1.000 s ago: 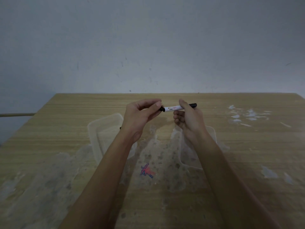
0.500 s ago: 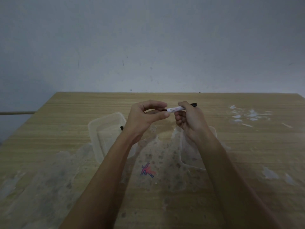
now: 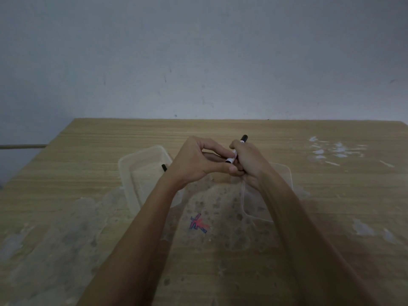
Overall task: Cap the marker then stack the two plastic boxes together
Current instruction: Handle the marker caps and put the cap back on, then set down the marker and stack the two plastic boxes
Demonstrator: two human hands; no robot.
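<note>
Both hands, L [image 3: 196,164] & R [image 3: 249,166], grip marker [image 3: 234,153]; cap prob. on, view dim.

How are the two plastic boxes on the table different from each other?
The left plastic box shows most of its rim, while the right plastic box is largely hidden behind the right forearm. The left box lies a little farther back and is turned at a slant; the right box sits squarer to the table edge. A small black object shows at the left box; none shows in the right. Both are clear, shallow and rectangular.
</note>
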